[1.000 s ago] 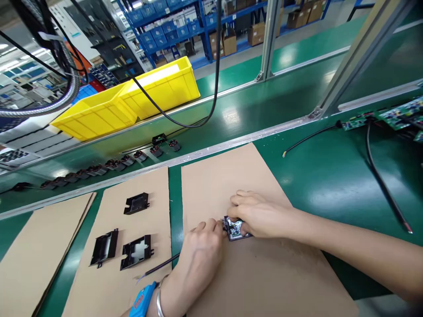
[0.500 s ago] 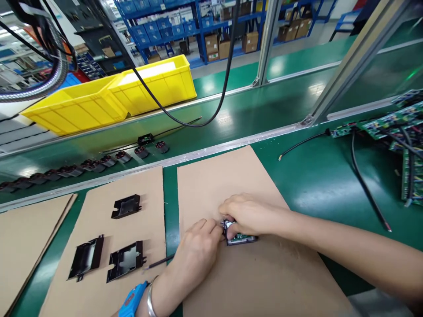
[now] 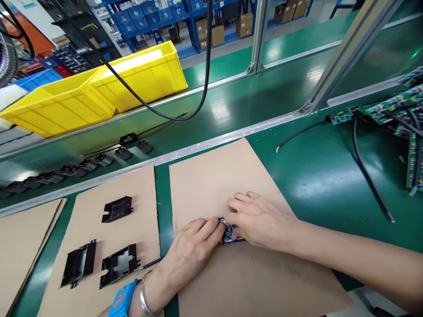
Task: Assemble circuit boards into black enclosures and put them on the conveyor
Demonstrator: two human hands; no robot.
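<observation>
On the right-hand cardboard sheet [image 3: 211,189], a green circuit board [image 3: 228,234] sits in a small black plastic housing [image 3: 234,241]. My left hand [image 3: 194,246] grips the housing's left end, fingers pressed together. From the right, my right hand [image 3: 261,220] is closed on the same piece, its thumb on the board and its fingers curled over the top edge. Both hands hide much of the board. A black cable [image 3: 152,263] with bare wire ends sticks out to the left from under my left hand.
Several empty black housings [image 3: 119,264] lie on the left cardboard [image 3: 142,189]. Small dark cylindrical parts [image 3: 104,159] line the back rail. Yellow bins [image 3: 145,79] stand behind, a black cable [image 3: 205,88] hanging before them. Circuit boards with cables [image 3: 393,110] are piled at right.
My right hand's fingers have lifted and shifted slightly right, showing more of the board's left part. My left fingers have moved further over the housing's end. The camera view has shifted a little.
</observation>
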